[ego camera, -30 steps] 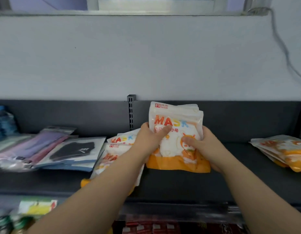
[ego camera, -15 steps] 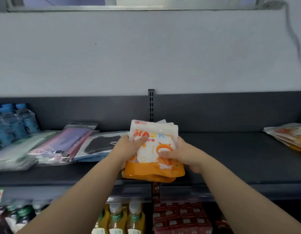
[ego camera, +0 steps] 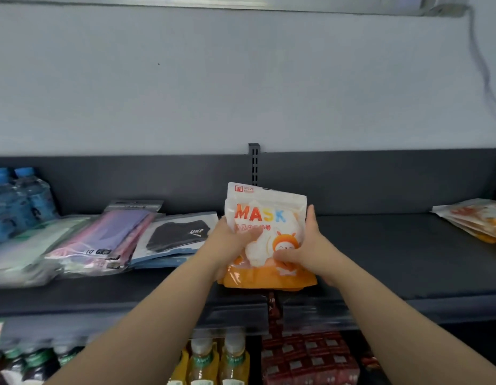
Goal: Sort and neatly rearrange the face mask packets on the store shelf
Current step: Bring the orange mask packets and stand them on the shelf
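I hold a stack of white and orange mask packets (ego camera: 266,218) upright over the middle of the dark shelf (ego camera: 394,259), its lower edge near the shelf's front. My left hand (ego camera: 230,245) grips the stack's left side with the thumb across the front. My right hand (ego camera: 305,245) grips its right side, thumb on the front and fingers up along the edge. Left of the stack lie a black mask packet (ego camera: 177,237), pink and purple mask packets (ego camera: 102,240) and pale green packets (ego camera: 27,251). More orange packets (ego camera: 477,218) lie at the far right.
Blue water bottles (ego camera: 19,195) stand at the shelf's far left. A slotted upright (ego camera: 254,162) rises behind the stack. Below the shelf are yellow drink bottles (ego camera: 213,359), dark green-capped bottles (ego camera: 33,362) and red packs (ego camera: 310,357). Bare shelf lies between the stack and the right pile.
The view has shifted, so the shelf's left side and lower shelf show more. The stack dropped low half a second ago and is now raised upright again. The loose orange packets beside it are gone from view.
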